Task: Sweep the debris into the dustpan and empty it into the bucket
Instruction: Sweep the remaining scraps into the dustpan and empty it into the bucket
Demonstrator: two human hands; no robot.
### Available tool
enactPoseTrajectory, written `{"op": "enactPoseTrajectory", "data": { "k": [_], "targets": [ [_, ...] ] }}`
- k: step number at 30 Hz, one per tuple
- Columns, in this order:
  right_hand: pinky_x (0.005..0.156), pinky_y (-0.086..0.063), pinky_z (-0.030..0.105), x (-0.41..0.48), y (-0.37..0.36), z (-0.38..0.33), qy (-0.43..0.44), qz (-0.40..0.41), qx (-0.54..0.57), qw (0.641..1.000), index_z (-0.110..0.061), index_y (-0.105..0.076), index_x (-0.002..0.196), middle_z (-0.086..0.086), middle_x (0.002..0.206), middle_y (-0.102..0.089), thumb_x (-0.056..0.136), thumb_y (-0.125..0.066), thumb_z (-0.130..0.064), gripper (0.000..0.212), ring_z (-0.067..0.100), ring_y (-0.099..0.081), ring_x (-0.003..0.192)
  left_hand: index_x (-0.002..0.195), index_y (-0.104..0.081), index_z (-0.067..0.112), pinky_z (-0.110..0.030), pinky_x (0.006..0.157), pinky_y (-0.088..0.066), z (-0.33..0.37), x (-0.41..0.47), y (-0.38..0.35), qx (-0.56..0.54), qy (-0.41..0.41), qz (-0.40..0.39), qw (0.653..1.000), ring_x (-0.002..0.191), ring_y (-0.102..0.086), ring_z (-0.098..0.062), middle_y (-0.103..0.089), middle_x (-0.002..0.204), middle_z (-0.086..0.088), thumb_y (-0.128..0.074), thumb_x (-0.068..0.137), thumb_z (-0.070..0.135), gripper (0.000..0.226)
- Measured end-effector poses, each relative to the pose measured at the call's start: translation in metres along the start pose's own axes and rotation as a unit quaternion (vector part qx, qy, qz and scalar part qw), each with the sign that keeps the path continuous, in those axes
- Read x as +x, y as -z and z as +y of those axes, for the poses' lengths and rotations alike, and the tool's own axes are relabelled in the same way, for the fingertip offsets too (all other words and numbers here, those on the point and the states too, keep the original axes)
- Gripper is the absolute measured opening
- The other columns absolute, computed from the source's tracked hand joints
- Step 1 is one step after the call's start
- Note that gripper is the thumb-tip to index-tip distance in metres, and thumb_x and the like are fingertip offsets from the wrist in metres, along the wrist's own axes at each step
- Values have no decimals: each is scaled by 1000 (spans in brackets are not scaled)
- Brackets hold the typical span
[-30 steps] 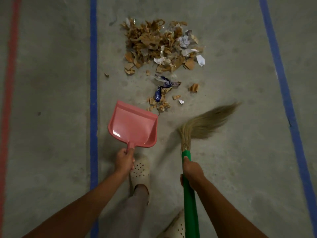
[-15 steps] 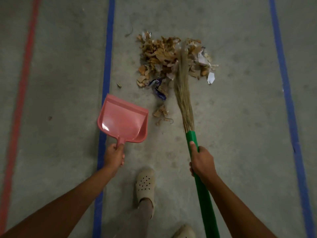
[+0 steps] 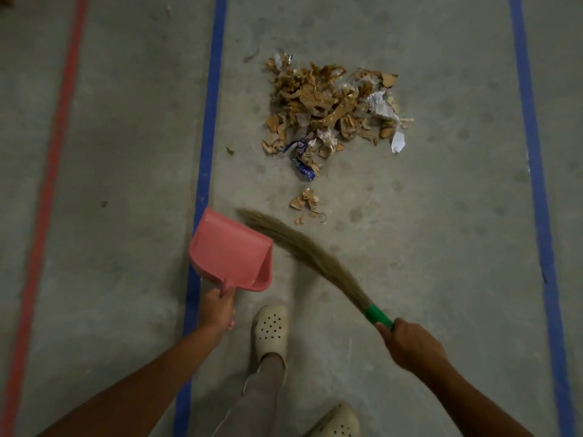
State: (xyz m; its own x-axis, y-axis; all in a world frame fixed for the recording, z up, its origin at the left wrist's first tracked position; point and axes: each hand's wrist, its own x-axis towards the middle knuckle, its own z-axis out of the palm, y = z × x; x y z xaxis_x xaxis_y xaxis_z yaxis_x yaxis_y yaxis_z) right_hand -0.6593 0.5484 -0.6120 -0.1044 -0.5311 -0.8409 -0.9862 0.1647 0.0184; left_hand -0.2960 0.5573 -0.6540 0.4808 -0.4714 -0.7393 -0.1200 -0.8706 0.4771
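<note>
Pink dustpan (image 3: 230, 252) in left hand (image 3: 217, 310), debris (image 3: 331, 111) beyond

The left hand (image 3: 217, 310) hides most of the handle of the pink plastic dustpan (image 3: 230, 250); the bottom edge cuts the lower-right cream clog (image 3: 337, 422).

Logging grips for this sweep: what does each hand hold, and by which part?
Left hand grips the pink dustpan by its handle; right hand grips the broom at its green handle.

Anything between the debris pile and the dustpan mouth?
No obstacle. Between the debris and the dustpan lies bare floor, a few stray scraps, and the broom bristles crossing by the pan's lip.
</note>
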Motion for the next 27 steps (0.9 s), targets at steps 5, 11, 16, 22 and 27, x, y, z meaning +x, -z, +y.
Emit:
{"op": "enactPoseTrajectory", "data": {
  "k": [5, 11, 16, 22, 27],
  "targets": [
    [76, -58, 42, 42, 40, -5, -36, 47, 27, 998, -8, -56, 105, 14, 97, -67, 101, -27, -57, 57, 30, -68, 85, 76, -49, 8, -23, 35, -32, -10, 4, 0, -8, 9, -4, 1000, 41, -42, -16, -49, 59, -10, -51, 102, 40, 41],
    [47, -51, 31, 52, 111, -49, -54, 90, 205, 973, -7, -54, 93, 14, 82, -64, 102, -34, -55, 53, 26, -65, 63, 77, -49, 8, -25, 36, -33, 0, 19, 12, -54, 19, -6, 998, 41, -42, -15, -50, 59, -8, -53, 101, 40, 40],
    [51, -55, 35, 13, 126, -86, 4, 96, 258, 961, -13, -54, 89, 13, 76, -64, 101, -38, -52, 43, 26, -63, 60, 77, -47, 8, -23, 36, -32, 24, 35, 30, -85, 17, 15, 996, 41, -42, -17, -49, 59, -10, -54, 102, 35, 37],
    [61, -44, 31, 2, 114, -150, 62, 71, 154, 984, -16, -52, 89, 3, 75, -59, 102, -32, -55, 46, 22, -57, 67, 77, -49, 6, -24, 35, -34, 64, 60, 60, -64, -10, 30, 997, 39, -44, -19, -50, 56, -10, -54, 101, 31, 35],
    [49, -40, 23, 39, 113, -216, 88, 28, 87, 992, -18, -54, 96, -3, 72, -54, 102, -30, -58, 47, 9, -52, 58, 76, -48, 6, -23, 38, -34, 80, 95, 69, -30, -5, 42, 999, 35, -43, -19, -51, 54, -10, -53, 101, 31, 36]
  ]
}}
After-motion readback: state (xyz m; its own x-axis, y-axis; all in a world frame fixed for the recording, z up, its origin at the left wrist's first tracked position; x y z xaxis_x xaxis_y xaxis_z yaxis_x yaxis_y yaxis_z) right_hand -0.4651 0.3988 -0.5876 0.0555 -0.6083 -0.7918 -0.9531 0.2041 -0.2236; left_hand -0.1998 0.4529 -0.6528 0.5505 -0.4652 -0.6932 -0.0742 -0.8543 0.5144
